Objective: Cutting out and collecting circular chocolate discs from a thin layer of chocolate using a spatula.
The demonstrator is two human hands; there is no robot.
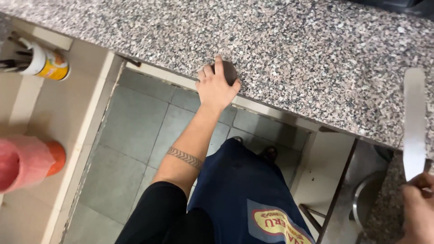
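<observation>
— At the middle of the frame, what is the left hand (217, 88) doing?

— It lies on the near edge of the speckled stone counter (316, 58), cupped over a dark round lump (228, 71). The fingers are close together and curled over the lump, the thumb out to the right side. Only the far part of the lump shows past the fingertips, so I cannot tell what it is.

— And the right hand (418, 208)?

— Lower right corner of the frame. It is closed round the handle end of a long flat metal blade (414, 122), which points up the frame over the counter. The fingers are wrapped, though the frame edge cuts off most of the hand.

— What else is about?

— Grey floor tiles (131, 135) below the counter edge, the person's dark blue apron (244, 190) in the lower middle, a white and yellow container (45, 63) holding dark sticks at upper left, something pink and orange (27, 160) at the left edge, and a round metal bowl (366, 199) on a shelf at lower right.
</observation>
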